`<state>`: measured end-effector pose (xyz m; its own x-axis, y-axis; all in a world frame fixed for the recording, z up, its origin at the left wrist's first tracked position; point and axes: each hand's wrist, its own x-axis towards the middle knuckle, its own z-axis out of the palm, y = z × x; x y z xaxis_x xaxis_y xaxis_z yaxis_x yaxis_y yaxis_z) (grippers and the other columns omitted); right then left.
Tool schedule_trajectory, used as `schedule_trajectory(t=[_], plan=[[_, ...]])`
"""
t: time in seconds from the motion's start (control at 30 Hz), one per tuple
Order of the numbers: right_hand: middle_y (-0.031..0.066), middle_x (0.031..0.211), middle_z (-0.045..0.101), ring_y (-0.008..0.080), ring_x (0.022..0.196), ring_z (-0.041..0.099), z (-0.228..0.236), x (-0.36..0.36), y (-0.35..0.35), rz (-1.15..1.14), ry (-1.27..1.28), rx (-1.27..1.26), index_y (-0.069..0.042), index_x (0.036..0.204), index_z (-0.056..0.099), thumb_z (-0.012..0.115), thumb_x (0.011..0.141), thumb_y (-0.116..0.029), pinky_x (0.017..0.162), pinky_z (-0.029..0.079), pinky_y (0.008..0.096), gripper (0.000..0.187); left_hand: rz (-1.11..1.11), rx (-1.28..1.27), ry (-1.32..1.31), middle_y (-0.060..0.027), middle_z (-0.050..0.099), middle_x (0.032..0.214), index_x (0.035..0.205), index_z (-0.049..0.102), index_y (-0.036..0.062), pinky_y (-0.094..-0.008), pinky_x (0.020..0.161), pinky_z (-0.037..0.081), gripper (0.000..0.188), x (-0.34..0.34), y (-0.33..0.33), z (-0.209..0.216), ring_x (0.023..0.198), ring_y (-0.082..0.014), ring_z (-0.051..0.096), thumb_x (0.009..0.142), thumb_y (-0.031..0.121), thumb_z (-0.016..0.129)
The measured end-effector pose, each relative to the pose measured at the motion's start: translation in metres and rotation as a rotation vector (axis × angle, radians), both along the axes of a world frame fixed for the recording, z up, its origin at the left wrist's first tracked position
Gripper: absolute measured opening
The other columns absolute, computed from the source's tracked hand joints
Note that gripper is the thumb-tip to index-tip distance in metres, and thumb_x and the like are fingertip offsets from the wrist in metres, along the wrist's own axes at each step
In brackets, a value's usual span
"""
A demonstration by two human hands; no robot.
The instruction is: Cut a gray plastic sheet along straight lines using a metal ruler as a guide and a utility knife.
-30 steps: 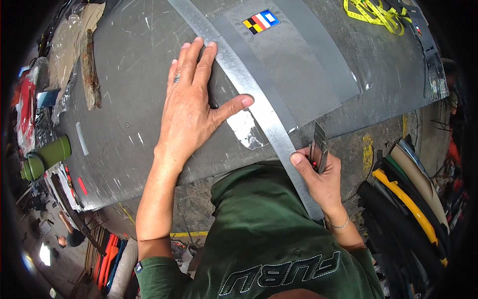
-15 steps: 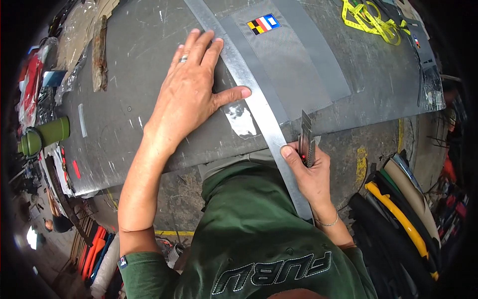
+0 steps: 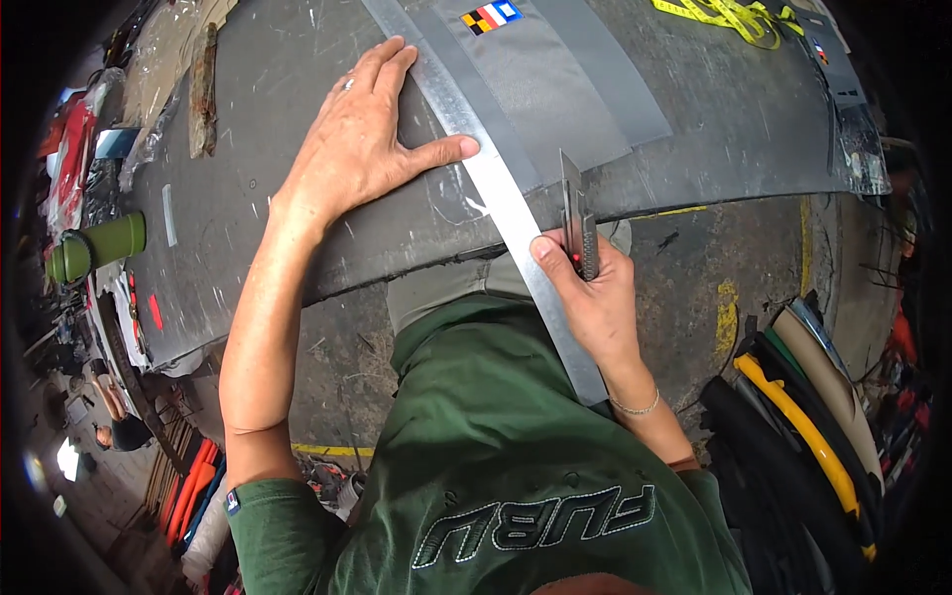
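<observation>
A long metal straightedge [image 3: 496, 188] lies slantwise along the left side of a grey fabric piece [image 3: 595, 59] with a small flag patch [image 3: 492, 16]. My left hand [image 3: 362, 144] is spread flat on the dark table, fingertips beside the straightedge and thumb resting on it. In my right hand [image 3: 605, 297] is a utility knife [image 3: 578, 233], blade out and pointing away from me. Its tip overlaps the fabric's near edge in view; contact cannot be made out. My right thumb lies against the straightedge, whose near end overhangs the table edge in front of my shirt.
A yellow measuring tape [image 3: 734, 20] lies at the far right. At the left are a wooden stick [image 3: 203, 94] and a green bottle [image 3: 99, 248]. Rolls of material [image 3: 803, 426] stand at the lower right, beyond the dark table's [image 3: 327, 268] near edge.
The whole view has shifted, so the table, fabric and hands sit higher in it. More of the knife's blade shows now. My grip and the left hand's pose on the straightedge look the same.
</observation>
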<state>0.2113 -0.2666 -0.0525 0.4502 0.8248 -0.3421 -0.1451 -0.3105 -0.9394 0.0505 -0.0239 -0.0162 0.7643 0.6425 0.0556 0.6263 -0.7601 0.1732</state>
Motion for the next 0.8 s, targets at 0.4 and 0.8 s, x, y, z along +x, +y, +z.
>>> schedule_trajectory(t=[0.4, 0.8], plan=[[-0.0051, 0.077, 0.063, 0.0028, 0.072, 0.052, 0.003, -0.001, 0.001, -0.001, -0.026, 0.033, 0.002, 0.1, 0.074, 0.08, 0.101, -0.016, 0.064, 0.044, 0.0236, 0.019, 0.011, 0.014, -0.101, -0.0279, 0.03, 0.173, 0.165, 0.04, 0.0056, -0.0568, 0.134, 0.021, 0.126, -0.008, 0.0, -0.027, 0.163, -0.0444, 0.023, 0.074, 0.083, 0.079], [-0.0076, 0.076, 0.06, 0.003, 0.072, 0.049, 0.005, -0.002, 0.002, -0.011, -0.018, 0.013, 0.0, 0.099, 0.076, 0.082, 0.1, -0.019, 0.066, 0.04, 0.0234, 0.02, 0.002, 0.002, -0.128, -0.0299, 0.031, 0.172, 0.165, 0.041, 0.0049, -0.0572, 0.134, 0.021, 0.127, -0.008, 0.0, -0.026, 0.162, -0.0458, 0.025, 0.073, 0.082, 0.08]])
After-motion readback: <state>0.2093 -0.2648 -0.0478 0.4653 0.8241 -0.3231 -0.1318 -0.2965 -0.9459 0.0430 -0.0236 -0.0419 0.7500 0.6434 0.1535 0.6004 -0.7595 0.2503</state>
